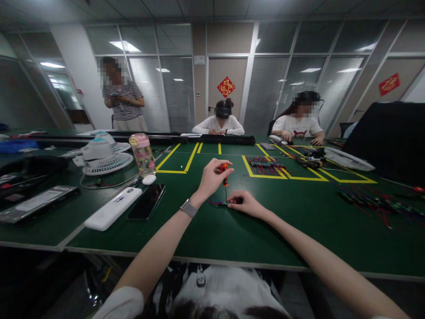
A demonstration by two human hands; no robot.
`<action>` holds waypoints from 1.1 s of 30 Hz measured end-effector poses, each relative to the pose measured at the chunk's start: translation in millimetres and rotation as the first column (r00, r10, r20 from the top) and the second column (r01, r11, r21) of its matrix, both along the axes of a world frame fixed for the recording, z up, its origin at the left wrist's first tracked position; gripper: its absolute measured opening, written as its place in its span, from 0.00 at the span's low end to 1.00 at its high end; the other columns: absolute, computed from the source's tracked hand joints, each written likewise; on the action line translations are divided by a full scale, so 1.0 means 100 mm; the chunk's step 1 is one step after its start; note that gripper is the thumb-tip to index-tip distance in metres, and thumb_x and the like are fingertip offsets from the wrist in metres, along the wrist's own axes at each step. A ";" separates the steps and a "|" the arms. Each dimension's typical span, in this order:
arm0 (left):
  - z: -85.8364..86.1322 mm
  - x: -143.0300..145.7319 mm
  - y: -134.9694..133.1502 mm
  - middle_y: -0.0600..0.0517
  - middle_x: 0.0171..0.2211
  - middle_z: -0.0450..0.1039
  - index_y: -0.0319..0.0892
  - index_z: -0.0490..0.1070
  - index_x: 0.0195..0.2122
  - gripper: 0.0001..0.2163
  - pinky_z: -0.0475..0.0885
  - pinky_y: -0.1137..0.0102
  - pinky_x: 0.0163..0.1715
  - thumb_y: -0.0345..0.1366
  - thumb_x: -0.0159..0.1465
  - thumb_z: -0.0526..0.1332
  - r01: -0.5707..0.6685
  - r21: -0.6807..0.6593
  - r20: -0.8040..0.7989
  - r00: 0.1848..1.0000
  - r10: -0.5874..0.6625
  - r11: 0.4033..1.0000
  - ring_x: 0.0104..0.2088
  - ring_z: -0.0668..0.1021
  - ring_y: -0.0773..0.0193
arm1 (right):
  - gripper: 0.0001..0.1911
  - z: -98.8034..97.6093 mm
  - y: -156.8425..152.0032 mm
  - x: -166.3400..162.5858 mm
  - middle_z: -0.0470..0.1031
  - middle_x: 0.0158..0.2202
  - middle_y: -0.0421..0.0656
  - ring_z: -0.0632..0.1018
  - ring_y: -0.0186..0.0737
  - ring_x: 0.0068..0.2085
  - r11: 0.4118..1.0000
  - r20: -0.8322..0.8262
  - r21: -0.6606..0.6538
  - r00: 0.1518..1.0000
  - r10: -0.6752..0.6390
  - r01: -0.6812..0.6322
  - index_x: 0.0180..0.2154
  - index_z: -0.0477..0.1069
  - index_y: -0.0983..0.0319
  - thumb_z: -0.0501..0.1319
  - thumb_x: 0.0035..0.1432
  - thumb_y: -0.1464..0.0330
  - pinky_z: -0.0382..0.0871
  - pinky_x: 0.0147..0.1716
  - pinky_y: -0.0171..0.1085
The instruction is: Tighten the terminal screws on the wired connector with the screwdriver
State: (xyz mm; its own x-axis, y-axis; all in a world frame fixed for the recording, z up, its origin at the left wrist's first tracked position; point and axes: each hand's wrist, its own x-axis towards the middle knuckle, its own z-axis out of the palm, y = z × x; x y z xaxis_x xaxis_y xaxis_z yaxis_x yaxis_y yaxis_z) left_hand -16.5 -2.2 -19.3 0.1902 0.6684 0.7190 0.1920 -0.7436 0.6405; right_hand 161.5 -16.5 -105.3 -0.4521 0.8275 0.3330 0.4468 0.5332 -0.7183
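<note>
1. Holds the screwdriver (226, 182) upright at the centre of the frame, with the left hand (211, 177) high on its handle.
2. Closes the left fingers around the handle's top, gripping it from above and slightly left.
3. Has the board (224, 204) on the worktop (232, 241), straight below the screwdriver and a little below the frame's centre.
4. Runs the screwdriver's long axis close to vertical, down to the board; leaves the exact contact at the tip too small to make out.
5. Lays the board's long axis roughly left to right across the frame, with wires (213, 202) trailing off its left end.
6. Rests the right hand (249, 204) low, just right of the board, with curled fingertips touching its right end; leaves unclear a firm pinch or a mere steadying touch.
7. Puts the right hand nearer the board, and the left hand above it, well clear except through the screwdriver.
8. Shows a phone (146, 202) and a white slab (113, 208) left of centre, with a bottle (142, 155) farther up.
9. Shows a wire bundle (265, 166) right of centre, over yellow tape (268, 177), well apart from both hands.
</note>
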 end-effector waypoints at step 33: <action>-0.03 0.05 -0.01 0.51 0.34 0.72 0.41 0.74 0.37 0.09 0.71 0.74 0.31 0.40 0.58 0.63 0.041 -0.037 0.059 0.998 -0.038 0.998 0.31 0.74 0.68 | 0.10 0.01 -0.01 0.00 0.72 0.29 0.42 0.72 0.35 0.30 1.000 -0.004 -0.013 1.000 0.000 0.000 0.34 0.77 0.64 0.65 0.50 0.65 0.67 0.31 0.35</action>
